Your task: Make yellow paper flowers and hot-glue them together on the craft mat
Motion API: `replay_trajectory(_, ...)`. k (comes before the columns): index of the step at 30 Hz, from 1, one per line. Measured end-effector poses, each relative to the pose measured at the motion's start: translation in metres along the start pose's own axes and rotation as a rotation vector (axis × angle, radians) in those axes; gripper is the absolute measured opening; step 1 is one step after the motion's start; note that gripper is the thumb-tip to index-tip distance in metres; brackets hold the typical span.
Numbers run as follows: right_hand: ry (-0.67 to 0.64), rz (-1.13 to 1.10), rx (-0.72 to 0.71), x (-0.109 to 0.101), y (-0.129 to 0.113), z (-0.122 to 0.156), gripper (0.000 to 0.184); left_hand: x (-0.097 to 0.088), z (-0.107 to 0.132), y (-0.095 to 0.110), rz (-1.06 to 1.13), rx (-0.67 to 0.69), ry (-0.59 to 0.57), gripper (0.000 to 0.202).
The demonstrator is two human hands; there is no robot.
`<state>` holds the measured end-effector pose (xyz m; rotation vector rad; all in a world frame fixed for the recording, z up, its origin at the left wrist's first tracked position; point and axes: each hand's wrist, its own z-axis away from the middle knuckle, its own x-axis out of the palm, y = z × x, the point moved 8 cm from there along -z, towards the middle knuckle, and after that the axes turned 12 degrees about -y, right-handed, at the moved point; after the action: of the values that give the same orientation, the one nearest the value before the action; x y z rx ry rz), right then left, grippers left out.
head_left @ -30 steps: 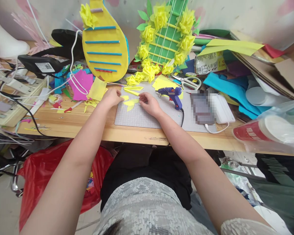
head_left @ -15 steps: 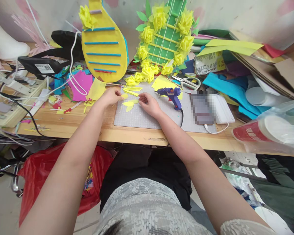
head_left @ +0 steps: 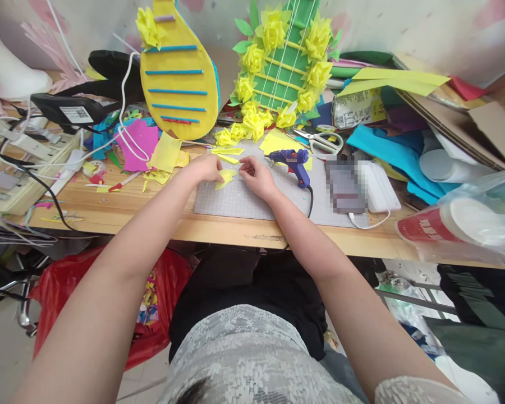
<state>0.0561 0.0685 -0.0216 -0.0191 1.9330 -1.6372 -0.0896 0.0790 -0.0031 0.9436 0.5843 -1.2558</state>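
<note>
On the grey cutting mat (head_left: 244,202) lie small yellow foam petals (head_left: 226,177). My left hand (head_left: 204,168) rests at the mat's left edge, fingers curled down onto the petals. My right hand (head_left: 256,177) sits just to the right, fingertips pinched at the same yellow petals. More yellow petal strips (head_left: 227,151) lie a little beyond my hands. A blue glue gun (head_left: 292,163) stands on the mat right of my right hand.
A yellow foam lute shape (head_left: 179,78) and a green one with yellow flowers (head_left: 284,73) lean at the back. Scissors (head_left: 320,140), a phone (head_left: 343,185), coloured foam sheets (head_left: 395,151), a power strip (head_left: 21,174) and a plastic bag with cups (head_left: 463,224) crowd the desk.
My left hand moved right from the mat's left edge onto the yellow petals, meeting the right hand. The right hand barely shifted.
</note>
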Motion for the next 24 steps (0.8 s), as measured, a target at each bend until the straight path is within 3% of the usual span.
replay_trajectory(5, 0.007, 0.007, -0.003, -0.001, 0.002, 0.000, 0.025, 0.000, 0.009, 0.012, -0.115, -0.018, 0.010, 0.021)
replay_trajectory(14, 0.000, 0.148, 0.000, 0.004, -0.004, -0.002, 0.032, 0.002, 0.017, 0.016, -0.120, -0.033, -0.052, 0.034)
replay_trajectory(19, -0.026, 0.312, -0.022, 0.013, -0.012, -0.007, 0.039, -0.001, 0.019, 0.017, -0.125, -0.023, 0.004, 0.048)
replay_trajectory(24, 0.041, 0.262, -0.004, 0.006, -0.009, -0.007, 0.037, -0.001, 0.025, 0.019, -0.100, -0.078, 0.000, 0.056)
